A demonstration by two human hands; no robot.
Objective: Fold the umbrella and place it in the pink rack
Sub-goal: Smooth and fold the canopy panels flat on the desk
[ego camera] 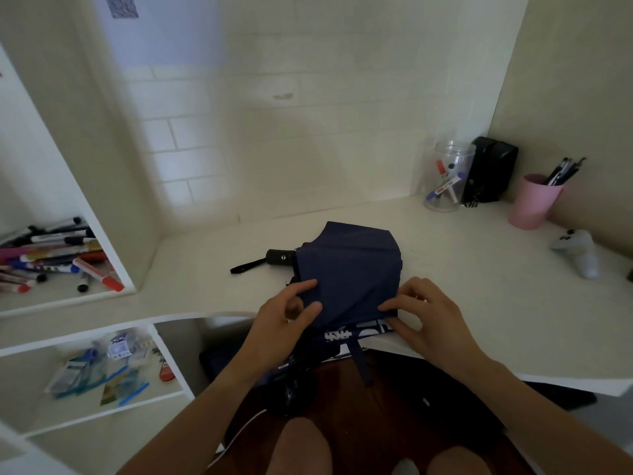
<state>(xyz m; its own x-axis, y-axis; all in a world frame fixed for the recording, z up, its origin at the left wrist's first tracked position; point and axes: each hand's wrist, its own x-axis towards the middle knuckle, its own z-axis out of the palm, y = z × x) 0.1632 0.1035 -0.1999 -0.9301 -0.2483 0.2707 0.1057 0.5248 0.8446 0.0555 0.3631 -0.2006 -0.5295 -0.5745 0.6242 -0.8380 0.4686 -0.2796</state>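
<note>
A navy collapsed umbrella [346,269] lies on the white desk [462,269], its black handle [279,258] with a wrist strap pointing left. Its loose canopy hangs over the desk's front edge, showing white print and a closure strap. My left hand [284,317] pinches the canopy's left fold near the front edge. My right hand [428,320] presses and pinches the canopy's right fold. A pink cup [531,204] with pens stands at the far right; no other pink holder is visible.
A clear jar [447,178] of markers and a black box [491,169] stand at the back right. A grey controller [579,252] lies at the right. Shelves on the left hold markers [51,255] and small packets [109,365]. My knees are below the desk.
</note>
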